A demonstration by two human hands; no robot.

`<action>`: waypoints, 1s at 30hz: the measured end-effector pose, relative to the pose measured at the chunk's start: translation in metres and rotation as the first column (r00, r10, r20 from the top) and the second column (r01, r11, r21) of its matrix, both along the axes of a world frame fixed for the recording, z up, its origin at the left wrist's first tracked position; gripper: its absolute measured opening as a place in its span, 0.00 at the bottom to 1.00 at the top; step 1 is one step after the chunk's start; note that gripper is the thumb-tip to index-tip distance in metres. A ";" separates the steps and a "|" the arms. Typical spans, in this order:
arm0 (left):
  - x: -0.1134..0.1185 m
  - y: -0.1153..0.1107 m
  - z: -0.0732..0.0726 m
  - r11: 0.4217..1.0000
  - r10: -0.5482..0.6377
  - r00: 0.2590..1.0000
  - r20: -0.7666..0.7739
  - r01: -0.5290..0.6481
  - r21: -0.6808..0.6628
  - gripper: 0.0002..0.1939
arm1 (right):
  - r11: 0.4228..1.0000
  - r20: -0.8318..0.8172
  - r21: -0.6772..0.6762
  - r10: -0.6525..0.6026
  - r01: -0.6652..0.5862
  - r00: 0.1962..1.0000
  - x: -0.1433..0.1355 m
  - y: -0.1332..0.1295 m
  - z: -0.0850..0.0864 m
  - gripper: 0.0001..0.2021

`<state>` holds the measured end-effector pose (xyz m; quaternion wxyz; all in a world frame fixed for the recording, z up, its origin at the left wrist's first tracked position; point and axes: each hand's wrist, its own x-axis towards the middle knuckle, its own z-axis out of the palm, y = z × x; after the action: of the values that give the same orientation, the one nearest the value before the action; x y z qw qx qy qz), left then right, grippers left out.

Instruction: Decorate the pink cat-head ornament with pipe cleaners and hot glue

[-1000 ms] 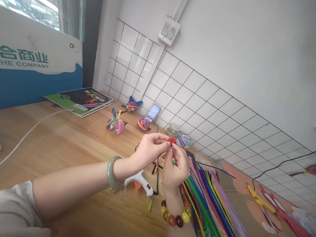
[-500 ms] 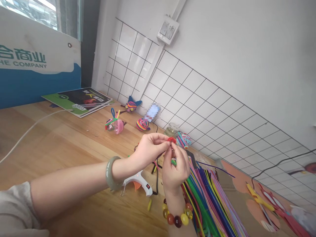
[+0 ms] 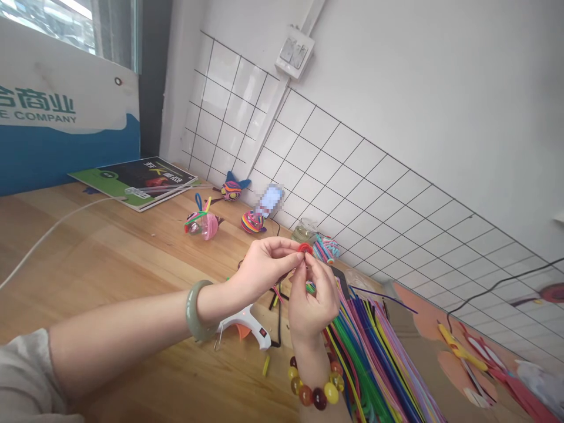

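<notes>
My left hand (image 3: 268,258), with a pale green bangle at its wrist, pinches a small coiled red pipe cleaner (image 3: 305,249) between thumb and fingers. My right hand (image 3: 314,294), wearing a bead bracelet, meets it from below; its thumb and forefinger are closed on the coil's lower edge. The fingertips hide part of the coil. Under the left wrist lies a white glue gun (image 3: 253,324) with an orange trigger. A thick bundle of coloured pipe cleaners (image 3: 379,352) spreads out to the right of my right hand.
Behind the hands stand a pink wrapped fish-like ornament (image 3: 207,225), a striped one (image 3: 252,222), a blue-eared one (image 3: 232,189), a phone (image 3: 269,201) and a glass jar (image 3: 305,229). Yellow-handled scissors (image 3: 460,348) lie at right. A booklet (image 3: 141,181) is at back left.
The view has shifted slightly, so the surroundings sit a little further left. Both hands keep their pinch on the red coil, with hardly any movement.
</notes>
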<state>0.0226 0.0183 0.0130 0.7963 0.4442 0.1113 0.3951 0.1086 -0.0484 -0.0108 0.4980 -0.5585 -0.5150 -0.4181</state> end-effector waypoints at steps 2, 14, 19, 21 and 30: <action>0.000 0.000 0.000 1.000 0.003 1.000 -0.011 -0.003 0.008 0.11 | 1.000 0.001 0.002 0.012 -0.012 1.000 0.000 0.000 0.000 0.07; -0.001 0.002 0.001 0.999 0.034 0.999 0.031 -0.034 0.010 0.11 | 0.952 -0.429 0.016 0.281 -0.304 0.858 -0.005 -0.002 -0.003 0.12; 0.000 0.001 0.000 0.998 0.042 0.998 0.044 -0.045 0.052 0.11 | 0.955 -0.614 0.003 0.236 -0.298 0.753 -0.009 -0.005 0.009 0.13; 0.001 0.000 -0.001 0.997 0.046 0.997 0.055 -0.050 0.066 0.11 | 0.951 -0.655 0.011 0.241 -0.310 0.716 -0.010 -0.006 0.013 0.14; 0.002 -0.001 -0.005 0.989 0.061 0.997 0.047 -0.067 0.133 0.10 | 0.934 -0.713 0.026 0.268 -0.357 0.649 -0.010 -0.007 0.019 0.14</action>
<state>0.0248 0.0171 0.0078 0.7536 0.4846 0.0814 0.4365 0.0986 -0.0557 0.0086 0.6876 -0.6060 -0.3969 -0.0496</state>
